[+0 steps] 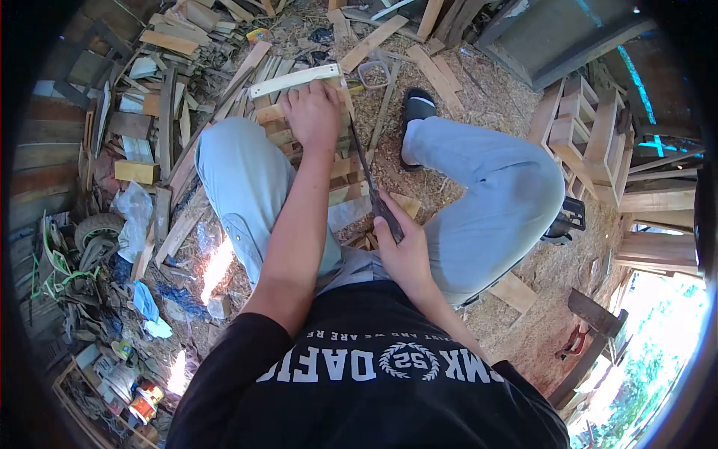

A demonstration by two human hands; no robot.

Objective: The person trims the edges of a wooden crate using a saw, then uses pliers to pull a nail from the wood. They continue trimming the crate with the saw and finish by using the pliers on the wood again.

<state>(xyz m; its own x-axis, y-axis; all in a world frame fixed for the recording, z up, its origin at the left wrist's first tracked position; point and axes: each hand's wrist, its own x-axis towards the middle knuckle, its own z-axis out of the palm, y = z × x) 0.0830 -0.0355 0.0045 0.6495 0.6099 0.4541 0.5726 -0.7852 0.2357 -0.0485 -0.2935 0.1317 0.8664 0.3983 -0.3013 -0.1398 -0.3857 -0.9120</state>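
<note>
The pale wooden piece (295, 81) lies just ahead of my left knee (233, 142), the long dark tool (372, 191) by its right end; I'd brace it firmly, keep strokes straight. Left hand (311, 116) reaches over it, fingers bent together; right hand (405, 251) sits lower, fingers clamped round the tool

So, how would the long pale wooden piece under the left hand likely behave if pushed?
The long pale wooden piece looks stiff: its edges run straight, with no visible sag. Its flat, squared shape suggests it would slide rather than roll. It might rock or tip, since the wooden slats beside it look uneven, though its support is mostly hidden.
</note>
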